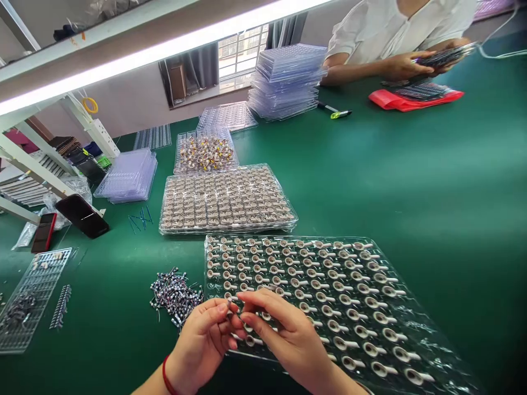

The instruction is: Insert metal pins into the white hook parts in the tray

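My left hand (pixel 209 336), a red cord at its wrist, pinches a small cylindrical part (pixel 229 303) between thumb and fingertips. Most of that part is covered by the fingers. Close beside it is my right hand (pixel 288 328), its thumb and index finger apart near my left fingertips; whether they touch the part is unclear. Both hands are over the near left edge of a clear tray (pixel 405 307), which carries rows of white, spoon-shaped pieces with round cups. Left of the tray lies a pile of small dark-and-silver parts with thin leads (pixel 176 295).
Behind stand a tray stack of round beige pieces (pixel 226 200), a tray of loose white-and-yellow parts (pixel 206 153) and stacked empty trays (pixel 286 82). Phones (pixel 82 215) and a parts grid (pixel 35 302) lie left. Across the table a person handles a dark bundle (pixel 447 56).
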`<state>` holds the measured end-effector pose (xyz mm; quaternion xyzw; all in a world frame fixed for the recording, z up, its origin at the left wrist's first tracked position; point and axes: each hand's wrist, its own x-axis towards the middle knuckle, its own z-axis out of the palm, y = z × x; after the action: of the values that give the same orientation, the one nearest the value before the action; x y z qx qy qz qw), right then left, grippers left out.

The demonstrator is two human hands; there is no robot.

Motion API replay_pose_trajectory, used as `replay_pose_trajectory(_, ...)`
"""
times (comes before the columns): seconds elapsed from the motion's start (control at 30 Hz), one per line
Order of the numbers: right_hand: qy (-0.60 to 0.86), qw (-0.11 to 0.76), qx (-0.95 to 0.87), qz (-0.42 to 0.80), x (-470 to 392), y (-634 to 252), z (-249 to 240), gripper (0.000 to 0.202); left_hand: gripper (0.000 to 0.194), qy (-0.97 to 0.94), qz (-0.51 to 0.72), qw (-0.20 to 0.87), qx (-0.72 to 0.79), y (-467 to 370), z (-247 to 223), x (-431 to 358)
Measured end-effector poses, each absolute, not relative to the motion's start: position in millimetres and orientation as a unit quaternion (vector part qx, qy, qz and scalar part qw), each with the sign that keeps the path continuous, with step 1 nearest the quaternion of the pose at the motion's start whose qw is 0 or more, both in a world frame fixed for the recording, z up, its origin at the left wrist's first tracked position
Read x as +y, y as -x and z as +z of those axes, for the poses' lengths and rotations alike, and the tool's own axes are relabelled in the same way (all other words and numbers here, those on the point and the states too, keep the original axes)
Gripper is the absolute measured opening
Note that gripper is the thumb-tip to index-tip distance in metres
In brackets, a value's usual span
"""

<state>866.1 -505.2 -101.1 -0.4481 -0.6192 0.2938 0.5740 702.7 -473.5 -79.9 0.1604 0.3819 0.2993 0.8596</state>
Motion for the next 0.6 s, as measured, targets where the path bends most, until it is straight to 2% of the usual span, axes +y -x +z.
replay_pose_trajectory(0.2, 0.459, 0.563, -0.623, 0.291, -504.0, -865.2, -103.9, 0.021, 0.015, -0.132, 0.287, 0.871, 0.377, -701.0, -88.5, -472.4)
replay_pose_trajectory(0.6, 0.494, 0.565, -0.603, 0.270, -500.5, -866.2, -99.9, 0.016, 0.021, -0.154, 0.299, 0.863, 0.378, -700.2, -86.7, -473.5)
